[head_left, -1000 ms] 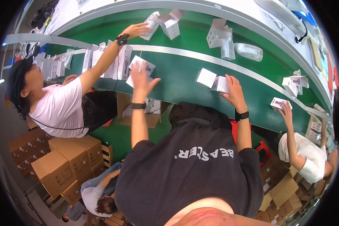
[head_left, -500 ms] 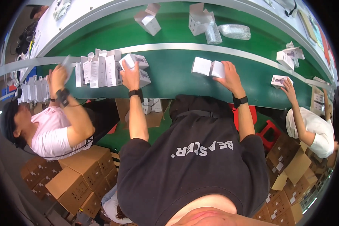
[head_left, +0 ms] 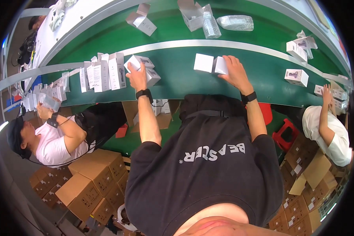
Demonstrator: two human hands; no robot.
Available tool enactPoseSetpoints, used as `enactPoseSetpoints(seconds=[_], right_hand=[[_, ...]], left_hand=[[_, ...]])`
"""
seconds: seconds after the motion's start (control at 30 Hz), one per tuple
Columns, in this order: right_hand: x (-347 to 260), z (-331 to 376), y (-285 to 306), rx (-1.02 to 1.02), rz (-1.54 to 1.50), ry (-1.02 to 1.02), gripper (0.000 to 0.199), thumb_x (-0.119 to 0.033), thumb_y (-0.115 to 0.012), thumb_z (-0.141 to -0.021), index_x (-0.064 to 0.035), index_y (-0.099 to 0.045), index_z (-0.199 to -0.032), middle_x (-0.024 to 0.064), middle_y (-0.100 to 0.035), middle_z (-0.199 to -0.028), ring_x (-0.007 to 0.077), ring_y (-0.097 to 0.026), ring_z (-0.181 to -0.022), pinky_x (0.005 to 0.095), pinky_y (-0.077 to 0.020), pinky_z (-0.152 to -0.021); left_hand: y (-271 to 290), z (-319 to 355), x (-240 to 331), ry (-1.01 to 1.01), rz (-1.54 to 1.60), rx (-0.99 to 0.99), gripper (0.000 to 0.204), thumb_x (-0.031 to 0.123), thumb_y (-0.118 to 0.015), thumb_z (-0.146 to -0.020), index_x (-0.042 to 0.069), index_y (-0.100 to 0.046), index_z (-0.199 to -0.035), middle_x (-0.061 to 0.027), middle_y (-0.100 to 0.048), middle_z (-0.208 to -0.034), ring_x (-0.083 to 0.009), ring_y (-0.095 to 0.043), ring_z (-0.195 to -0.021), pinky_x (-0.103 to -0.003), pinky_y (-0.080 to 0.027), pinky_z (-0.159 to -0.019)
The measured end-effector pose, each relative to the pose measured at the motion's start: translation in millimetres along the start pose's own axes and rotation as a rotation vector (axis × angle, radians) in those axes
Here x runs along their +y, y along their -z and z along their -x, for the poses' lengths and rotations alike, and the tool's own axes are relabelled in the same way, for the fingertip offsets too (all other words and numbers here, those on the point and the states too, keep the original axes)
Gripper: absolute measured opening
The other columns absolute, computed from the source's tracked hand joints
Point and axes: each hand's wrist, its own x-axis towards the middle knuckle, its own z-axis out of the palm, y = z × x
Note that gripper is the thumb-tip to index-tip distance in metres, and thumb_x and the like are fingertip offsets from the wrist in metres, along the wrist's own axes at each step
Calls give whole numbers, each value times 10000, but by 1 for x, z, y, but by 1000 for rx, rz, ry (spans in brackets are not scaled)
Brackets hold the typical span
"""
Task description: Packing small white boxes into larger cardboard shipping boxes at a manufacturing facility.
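Note:
My left hand [head_left: 137,78] is closed, thumb and fingers around a small white box [head_left: 134,62] on the green belt. Right beside it lies another white box [head_left: 153,77] with a printed picture on its side. A row of upright white boxes [head_left: 102,74] with raised flaps stands just left of this hand. Farther right, my right hand [head_left: 236,74] grips a white box [head_left: 221,65] from its right side, fingers over the far edge and thumb at the near side. Next to that box, on its left, sits a white box [head_left: 203,63] with a narrow gap between them.
Across the white strip [head_left: 177,44] lie open white boxes [head_left: 143,23] and bubble-wrapped packs [head_left: 235,23]. To the right are a closed box [head_left: 296,77] and an open one [head_left: 297,51]. Co-workers sit on both sides, the left one holding a clear-wrapped pack [head_left: 50,102]. Cartons [head_left: 90,177] stand behind.
My right hand has turned further over its box, and the gap beside it looks wider. The left co-worker's hands have lowered; the right co-worker has let go of a box and reached rightward.

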Motion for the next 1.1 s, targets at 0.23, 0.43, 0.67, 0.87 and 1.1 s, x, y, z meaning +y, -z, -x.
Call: enactPoseSetpoints(seconds=[0.23, 0.43, 0.67, 0.87, 1.1], right_hand=[[5, 7, 3, -82, -111, -14, 879, -272, -864, -657, -36, -439, -1389, 176, -480, -1338, 362, -475, -1239, 459, -417, -1034], [-24, 2, 18, 157, -9, 206, 882, -298, -861, -662, -39, -438, -1392, 166, -475, -1337, 349, -442, -1279, 476, -361, -1079], [-72, -45, -19, 111, 100, 441, 911, -353, -855, -658, -15, -431, -1390, 182, -500, -1291, 338, -463, -1253, 511, -352, -1066], [-82, -77, -54, -155, 4, 340, 841, -395, -791, -733, 10, -431, -1377, 180, -521, -1244, 335, -510, -1182, 491, -358, -1052], [-71, -75, -56, -159, 19, 357, 758, -334, -719, -801, 22, -413, -1397, 173, -517, -1257, 325, -512, -1191, 473, -345, -1075]], left_hand=[[-18, 28, 27, 68, 163, 54, 728, 517, -577, -876, 151, -333, -1456, -319, -449, -1156, -522, -594, -926, -510, -489, -840], [-49, 56, 91, 122, 264, -23, 883, 512, -600, -848, 95, -172, -1498, -374, -387, -1205, -531, -577, -959, -513, -483, -879], [-58, 74, 129, 308, 346, -51, 970, 482, -581, -886, 54, 31, -1505, -417, -361, -1207, -542, -565, -971, -517, -480, -872], [-50, 49, 68, 84, 380, -211, 839, 391, -608, -880, 37, -182, -1511, -429, -307, -1362, -541, -495, -1144, -508, -446, -965], [-11, 10, 44, -924, -184, -14, 802, 125, -744, -732, 51, -388, -1447, -290, -361, -1458, -447, -467, -1255, -484, -438, -1025]])
